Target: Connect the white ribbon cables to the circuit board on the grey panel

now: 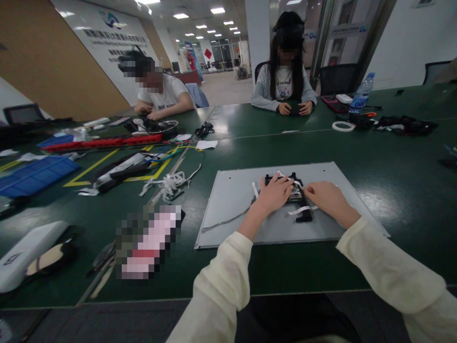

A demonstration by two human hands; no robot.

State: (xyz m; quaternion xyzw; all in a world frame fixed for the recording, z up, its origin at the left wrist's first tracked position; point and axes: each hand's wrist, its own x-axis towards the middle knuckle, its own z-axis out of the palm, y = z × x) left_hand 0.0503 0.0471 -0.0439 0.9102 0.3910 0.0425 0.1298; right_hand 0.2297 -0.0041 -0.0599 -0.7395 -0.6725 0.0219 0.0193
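Note:
A black frame-like device [296, 194] with a circuit board in it lies on a white board [232, 200]. My left hand [274, 194] rests flat over its upper left part, fingers stretched out, covering some of it. At the device's right side, my right hand [326, 199] is closed in a pinch on a narrow white strip [299, 183]. Below, another white strip [302, 211] crosses the device's black lower arm [304, 218]. From the left side a grey cable [224, 222] runs across the board.
Left of the board are a heap of white strips [173, 185], a pixelated pink item [153, 240], a white case [32, 252] and a blue tray [39, 174]. Across the green table sit two people; a bottle [362, 93] and tape roll [343, 126] stand at the far right.

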